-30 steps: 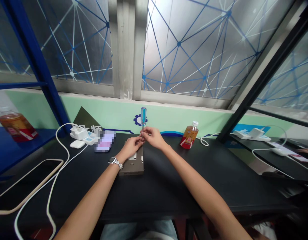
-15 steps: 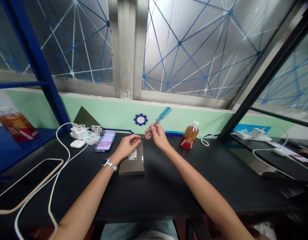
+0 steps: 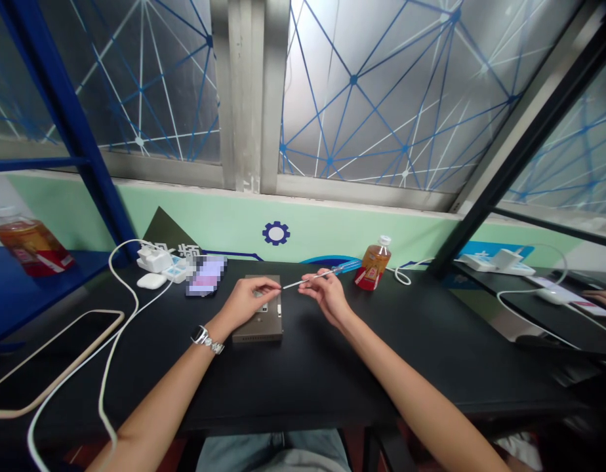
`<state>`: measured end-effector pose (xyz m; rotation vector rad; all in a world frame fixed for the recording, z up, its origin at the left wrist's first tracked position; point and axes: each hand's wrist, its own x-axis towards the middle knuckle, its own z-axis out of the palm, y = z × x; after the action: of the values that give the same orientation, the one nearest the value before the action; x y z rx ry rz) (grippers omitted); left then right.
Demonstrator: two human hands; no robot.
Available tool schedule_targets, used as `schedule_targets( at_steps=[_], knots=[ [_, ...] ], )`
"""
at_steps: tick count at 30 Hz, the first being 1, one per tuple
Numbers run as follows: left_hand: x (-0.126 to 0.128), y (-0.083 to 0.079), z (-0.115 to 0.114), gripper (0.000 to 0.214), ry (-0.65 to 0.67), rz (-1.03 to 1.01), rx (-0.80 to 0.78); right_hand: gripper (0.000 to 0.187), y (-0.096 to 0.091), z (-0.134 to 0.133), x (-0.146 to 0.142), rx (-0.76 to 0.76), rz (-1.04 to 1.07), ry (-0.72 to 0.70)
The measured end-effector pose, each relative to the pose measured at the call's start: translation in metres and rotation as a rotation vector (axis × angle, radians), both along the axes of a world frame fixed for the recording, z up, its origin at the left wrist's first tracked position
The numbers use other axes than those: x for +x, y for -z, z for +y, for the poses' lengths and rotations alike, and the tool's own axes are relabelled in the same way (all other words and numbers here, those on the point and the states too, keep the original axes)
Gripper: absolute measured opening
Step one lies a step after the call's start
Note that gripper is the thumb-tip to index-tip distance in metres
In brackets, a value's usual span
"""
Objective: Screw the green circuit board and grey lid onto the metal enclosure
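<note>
My right hand is closed on a screwdriver, its fingers around the metal shaft. The translucent blue handle points right and slightly up, in front of the drink bottle. The shaft's tip reaches left to the fingertips of my left hand. Those fingers are pinched together at the tip; whatever they hold, if anything, is too small to make out. Beneath my left hand lies a flat grey-brown metal box with a white label, partly covered by the hand.
A drink bottle stands right of the screwdriver. Left of the box are a phone, a white power strip with plugs, a white case and looping white cables. A tan-edged tablet-like device lies at left. Another person's hand shows far right.
The screwdriver has swung down from a steep upward tilt to nearly level, handle to the right. My right hand has lowered and shifted right; my left hand has moved slightly lower.
</note>
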<state>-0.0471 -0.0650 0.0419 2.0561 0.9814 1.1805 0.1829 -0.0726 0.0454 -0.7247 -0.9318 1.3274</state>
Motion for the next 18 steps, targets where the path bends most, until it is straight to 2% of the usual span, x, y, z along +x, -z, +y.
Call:
schedule_targets(
  at_steps=[6,10,13,18],
  knots=[
    [0.007,0.0,-0.005,0.024,-0.084,-0.066,0.078,0.031,0.005,-0.002,-0.002,-0.091,0.153,-0.028],
    [0.01,0.002,-0.006,0.027,-0.138,-0.107,0.048,0.018,0.012,-0.003,-0.005,-0.203,0.289,-0.034],
    [0.01,0.004,-0.006,0.029,-0.134,-0.132,0.023,0.016,0.016,-0.003,-0.01,-0.274,0.352,-0.02],
    [0.011,0.006,-0.005,0.03,-0.047,-0.187,-0.027,0.023,0.02,-0.002,-0.013,-0.304,0.399,0.041]
  ],
)
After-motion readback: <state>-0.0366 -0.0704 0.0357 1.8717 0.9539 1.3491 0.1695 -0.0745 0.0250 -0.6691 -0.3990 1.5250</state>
